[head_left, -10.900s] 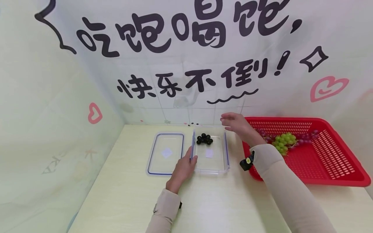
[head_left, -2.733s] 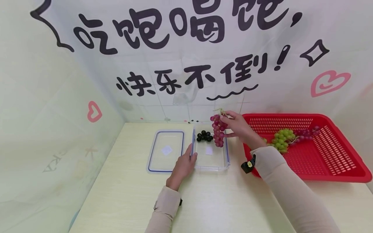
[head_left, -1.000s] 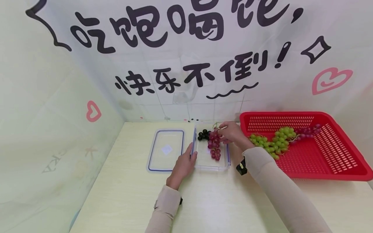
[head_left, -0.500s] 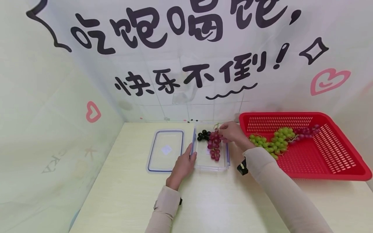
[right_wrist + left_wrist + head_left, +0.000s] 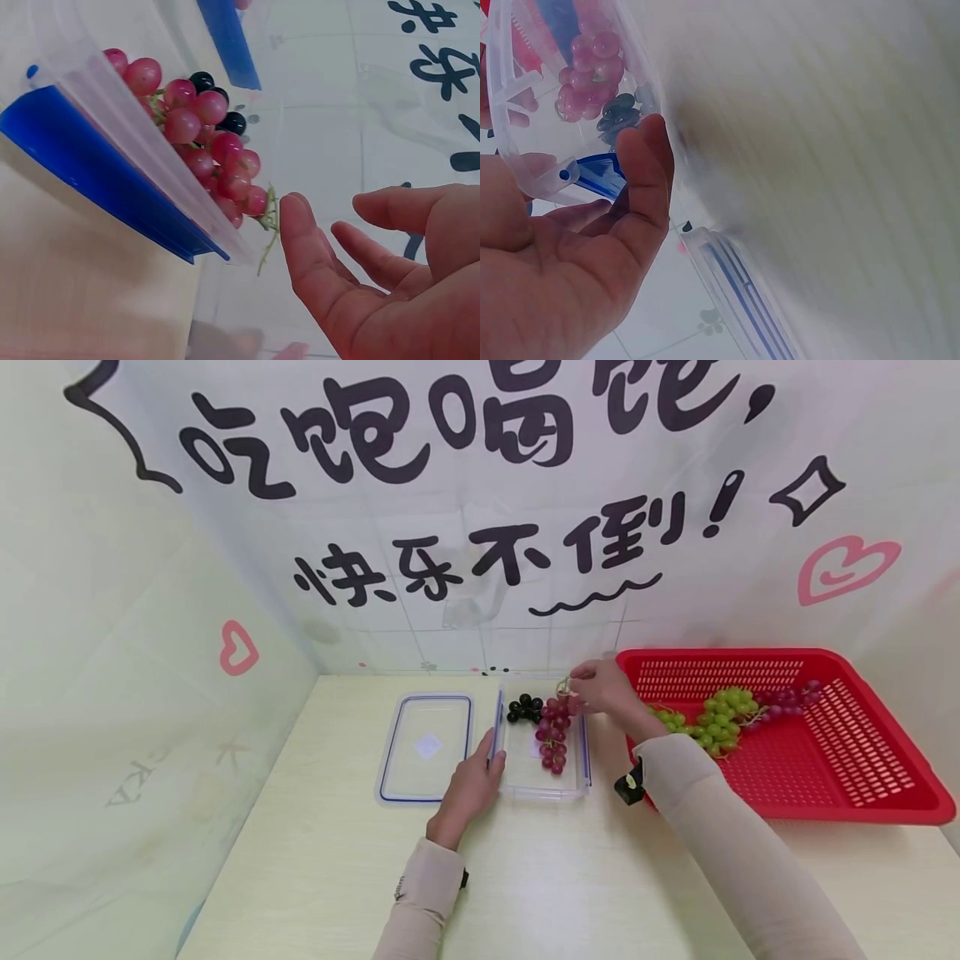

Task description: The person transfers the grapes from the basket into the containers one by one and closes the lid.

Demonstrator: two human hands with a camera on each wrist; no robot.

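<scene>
A clear food container [image 5: 546, 792] with blue side latches stands on the table, with black grapes [image 5: 524, 708] and a bunch of red grapes [image 5: 553, 731] inside. My left hand [image 5: 471, 787] holds the container's left side; in the left wrist view its fingers [image 5: 646, 180] lie along the wall by a blue latch. My right hand [image 5: 606, 689] is over the container's back right corner. In the right wrist view its fingers [image 5: 304, 240] are spread beside the red grapes' stem [image 5: 268, 217], with nothing between them and the thumb.
Left of the container lies its clear lid [image 5: 425, 797] with a blue seal. At right a red basket [image 5: 817, 777] holds green grapes [image 5: 726, 714] and purple grapes [image 5: 791, 702]. Behind the table [image 5: 525, 885] rises a printed wall sheet [image 5: 360, 652].
The red grapes went from the basket into the container in my right hand, which has now let go and lifted slightly up and right. My left hand stays at the container.
</scene>
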